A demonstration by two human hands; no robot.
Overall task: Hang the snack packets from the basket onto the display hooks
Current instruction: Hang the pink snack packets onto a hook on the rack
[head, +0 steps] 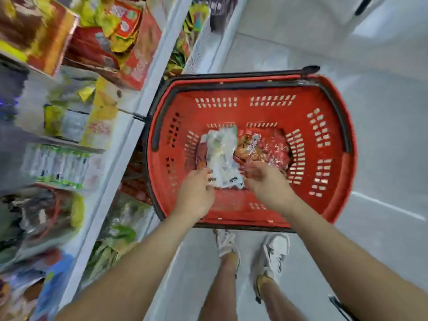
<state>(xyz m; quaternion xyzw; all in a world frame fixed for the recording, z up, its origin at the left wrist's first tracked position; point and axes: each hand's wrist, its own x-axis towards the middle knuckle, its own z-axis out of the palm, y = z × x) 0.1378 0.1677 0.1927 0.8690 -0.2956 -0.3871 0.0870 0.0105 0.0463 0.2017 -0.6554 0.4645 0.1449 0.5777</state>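
Down by the red basket's near edge, the left hand touches the white packet, its grip too blurred to tell, while the right hand hovers loosely spread over the red packets.

basket on floor, snack packets inside, shelves to its left

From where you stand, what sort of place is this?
Most likely a small grocery shop aisle: white shelves crowded with packaged goods, and a red shopping basket holding snack packets.
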